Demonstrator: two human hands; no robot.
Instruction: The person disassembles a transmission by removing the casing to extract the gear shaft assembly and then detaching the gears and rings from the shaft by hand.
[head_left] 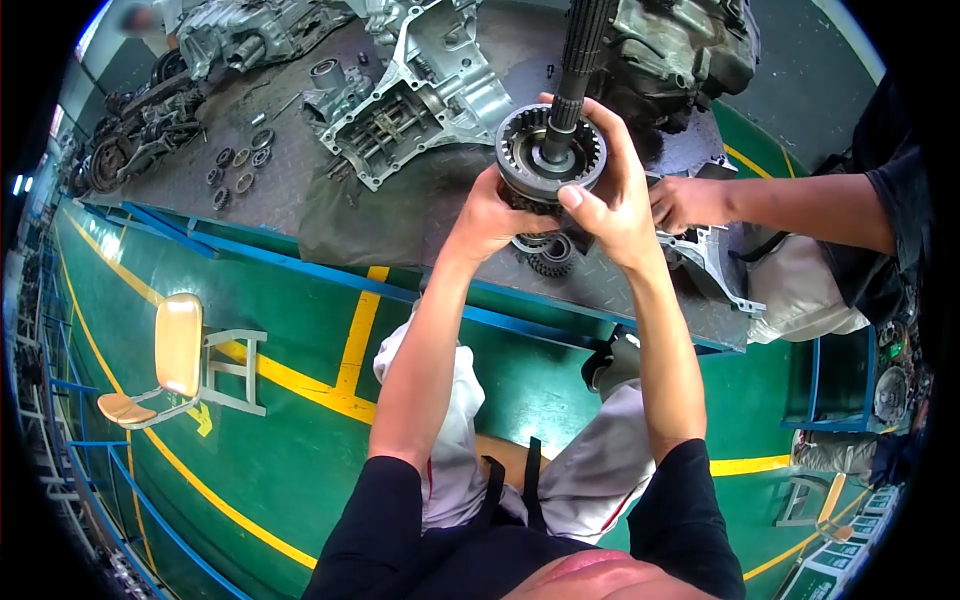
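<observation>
A splined transmission shaft (586, 45) stands upright in front of me, with a toothed gear ring (515, 178) around its lower part. My left hand (490, 218) is closed around the lower left of this assembly, below the ring. On the other side my right hand (622, 195) wraps the ring, its thumb pressed on the front and its fingers behind. Part of the shaft's underside is hidden by my hands. Just below them, a dark gear (552, 257) lies on the metal workbench (440, 235).
An open gearbox housing (420, 95) lies left of my hands; a darker casing (685, 60) is behind right. Several bearings and rings (240, 160) lie on the left. A co-worker's hand (690, 204) touches a metal housing part (715, 262). A chair (178, 345) stands on the green floor.
</observation>
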